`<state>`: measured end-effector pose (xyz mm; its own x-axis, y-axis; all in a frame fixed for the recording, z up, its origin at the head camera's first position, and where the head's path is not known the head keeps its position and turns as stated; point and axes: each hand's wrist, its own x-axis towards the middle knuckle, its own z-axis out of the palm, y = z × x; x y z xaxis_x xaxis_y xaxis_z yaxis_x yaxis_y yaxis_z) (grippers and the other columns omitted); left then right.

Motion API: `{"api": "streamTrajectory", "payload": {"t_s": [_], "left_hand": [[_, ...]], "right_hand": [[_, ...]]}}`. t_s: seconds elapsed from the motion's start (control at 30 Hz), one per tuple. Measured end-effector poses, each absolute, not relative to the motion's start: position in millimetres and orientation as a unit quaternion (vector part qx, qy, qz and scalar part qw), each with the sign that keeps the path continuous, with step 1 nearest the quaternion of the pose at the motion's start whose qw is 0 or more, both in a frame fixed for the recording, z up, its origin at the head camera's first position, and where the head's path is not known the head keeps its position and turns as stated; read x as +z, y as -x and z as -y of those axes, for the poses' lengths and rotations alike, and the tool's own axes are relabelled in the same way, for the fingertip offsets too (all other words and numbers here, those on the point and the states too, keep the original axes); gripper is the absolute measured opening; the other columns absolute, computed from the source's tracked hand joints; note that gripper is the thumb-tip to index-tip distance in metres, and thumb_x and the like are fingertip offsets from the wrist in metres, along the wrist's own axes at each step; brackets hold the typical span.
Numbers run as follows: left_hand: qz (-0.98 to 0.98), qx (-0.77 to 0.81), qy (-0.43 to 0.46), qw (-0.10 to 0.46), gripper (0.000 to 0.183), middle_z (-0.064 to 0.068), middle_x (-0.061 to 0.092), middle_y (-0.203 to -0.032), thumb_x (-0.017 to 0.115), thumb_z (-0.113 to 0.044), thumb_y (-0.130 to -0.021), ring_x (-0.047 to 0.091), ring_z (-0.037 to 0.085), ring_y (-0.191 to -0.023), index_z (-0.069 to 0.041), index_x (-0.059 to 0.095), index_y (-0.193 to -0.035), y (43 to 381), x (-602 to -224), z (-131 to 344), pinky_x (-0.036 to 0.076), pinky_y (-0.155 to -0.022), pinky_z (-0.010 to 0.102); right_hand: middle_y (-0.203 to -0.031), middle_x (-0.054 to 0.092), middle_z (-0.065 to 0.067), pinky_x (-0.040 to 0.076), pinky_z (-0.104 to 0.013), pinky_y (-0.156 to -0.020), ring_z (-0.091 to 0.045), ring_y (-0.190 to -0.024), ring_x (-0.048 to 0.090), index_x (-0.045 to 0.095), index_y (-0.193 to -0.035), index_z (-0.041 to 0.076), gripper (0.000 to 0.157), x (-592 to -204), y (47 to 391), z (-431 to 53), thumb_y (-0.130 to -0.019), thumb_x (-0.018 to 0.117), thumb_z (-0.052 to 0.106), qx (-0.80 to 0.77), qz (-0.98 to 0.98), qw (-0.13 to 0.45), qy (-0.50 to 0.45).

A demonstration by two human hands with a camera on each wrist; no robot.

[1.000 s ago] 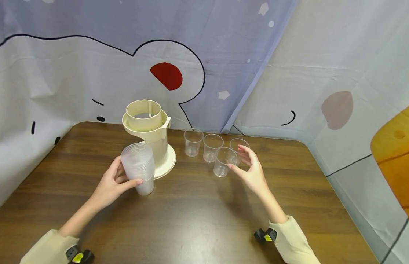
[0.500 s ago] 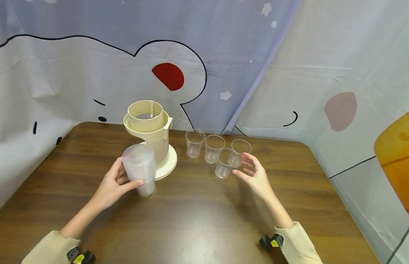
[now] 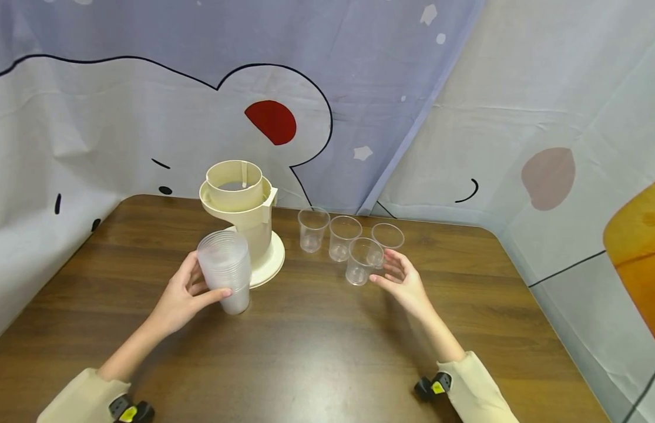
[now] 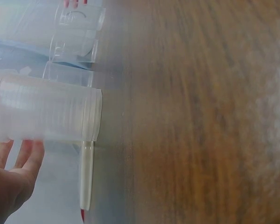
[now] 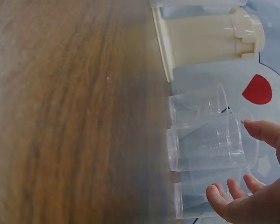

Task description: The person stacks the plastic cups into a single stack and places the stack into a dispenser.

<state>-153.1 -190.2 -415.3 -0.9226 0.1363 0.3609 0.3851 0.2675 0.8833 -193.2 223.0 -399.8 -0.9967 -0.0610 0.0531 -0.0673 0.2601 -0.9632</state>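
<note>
My left hand (image 3: 181, 299) grips the side of a tall stack of clear plastic cups (image 3: 225, 264), thumb at its front. The stack stands upright, its lower end at the tabletop. Three single clear plastic cups are at the back: a left cup (image 3: 312, 238), a middle cup (image 3: 340, 247) and a right cup (image 3: 388, 235). Before them stands a front cup (image 3: 358, 270). Close to its right side is my right hand (image 3: 406, 288), fingers loosely bent. The right wrist view shows a gap between that thumb (image 5: 266, 132) and the fingers (image 5: 219, 198).
A cream plastic stand (image 3: 255, 235) with an open ring-shaped top and a round base is just behind the stack. The brown wooden table (image 3: 306, 352) extends toward me. A printed curtain (image 3: 200, 129) hangs along the table's back edge.
My right hand has come off the front cup's rim, moving a little right, then lower beside the cup. My left hand and the stack keep their place. The head view has shifted slightly.
</note>
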Motion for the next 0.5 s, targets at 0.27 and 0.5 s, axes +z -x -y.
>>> {"api": "streamTrajectory", "payload": {"t_s": [0.27,0.5], "left_hand": [[0.789,-0.583,0.163,0.106,0.071,-0.021,0.051,-0.121,0.075,0.001,-0.079,0.052,-0.009,-0.111,-0.007,0.036,-0.137,153.4,-415.7,189.9,0.05,-0.085,0.009],[0.793,-0.579,0.159,0.104,0.07,-0.02,0.051,-0.121,0.075,0.0,-0.079,0.051,-0.009,-0.111,-0.007,0.036,-0.138,153.1,-415.4,190.4,0.049,-0.085,0.009]], "right_hand": [[-0.149,0.034,-0.022,0.035,-0.05,-0.113,-0.037,-0.133,0.039,0.032,-0.144,-0.001,0.071,-403.0,197.6,-220.9,-0.083,0.07,0.003,0.603,0.797,-0.008,-0.04],[-0.143,0.039,-0.026,0.035,-0.052,-0.111,-0.039,-0.13,0.042,0.031,-0.144,-0.001,0.072,-402.7,196.4,-216.5,-0.084,0.07,0.003,0.593,0.804,-0.012,-0.037]]}}
